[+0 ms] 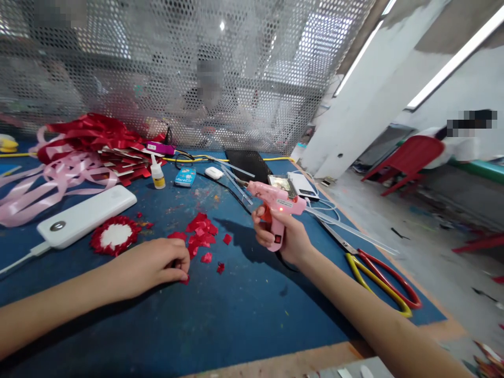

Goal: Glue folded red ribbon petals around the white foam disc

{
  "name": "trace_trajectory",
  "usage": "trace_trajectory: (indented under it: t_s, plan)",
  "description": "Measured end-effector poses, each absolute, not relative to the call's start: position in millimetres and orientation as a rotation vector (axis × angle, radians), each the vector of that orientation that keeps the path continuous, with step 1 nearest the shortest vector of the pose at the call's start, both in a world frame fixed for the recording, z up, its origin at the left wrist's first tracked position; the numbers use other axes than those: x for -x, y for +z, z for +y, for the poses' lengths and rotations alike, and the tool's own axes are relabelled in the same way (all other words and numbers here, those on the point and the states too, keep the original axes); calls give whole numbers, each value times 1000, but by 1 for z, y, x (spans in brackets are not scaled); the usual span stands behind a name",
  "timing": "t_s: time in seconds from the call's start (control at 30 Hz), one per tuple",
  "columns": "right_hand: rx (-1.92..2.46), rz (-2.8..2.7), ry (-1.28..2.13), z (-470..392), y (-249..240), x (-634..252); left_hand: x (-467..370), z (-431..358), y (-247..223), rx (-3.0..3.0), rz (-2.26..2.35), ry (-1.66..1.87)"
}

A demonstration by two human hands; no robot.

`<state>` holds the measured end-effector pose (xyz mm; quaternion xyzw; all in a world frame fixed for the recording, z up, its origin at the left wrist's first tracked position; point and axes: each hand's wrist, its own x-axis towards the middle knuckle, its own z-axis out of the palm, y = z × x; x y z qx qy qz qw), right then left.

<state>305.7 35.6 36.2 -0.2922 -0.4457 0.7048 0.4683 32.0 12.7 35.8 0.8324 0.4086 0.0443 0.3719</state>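
My right hand (289,236) is wrapped round the handle of a pink glue gun (275,199), raised over the blue table with its nozzle pointing left. A small light glows on its side. My left hand (163,262) rests low over the table, fingers curled and pressed together; a bit of red petal (186,280) shows at the fingertips. Just beyond that hand lies a loose pile of red petals (201,231), with a few single ones to its right. Left of the pile sits a round white piece (116,235) edged with a ruffled red border (98,242).
A white power strip (88,215) lies at the left, below red ribbons (94,134) and pink ribbons (59,176). Further back stand a glue bottle (158,174) and a blue box (185,177). Large scissors (378,278) lie at the right edge. A perforated metal screen (244,79) rises behind.
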Motion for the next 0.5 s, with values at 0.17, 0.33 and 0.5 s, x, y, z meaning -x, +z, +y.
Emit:
trace_trajectory:
  t_s: [0.17, 0.33, 0.5]
  plan:
    - [702, -1122, 1789, 33, 34, -304, -41, 9, 36, -1718, 1027, 362]
    - [675, -1185, 1814, 28, 30, -298, -61, 7, 21, -1201, 927, 663]
    - [748, -1352, 1658, 24, 26, -297, -64, 9, 8, -1099, 964, 854]
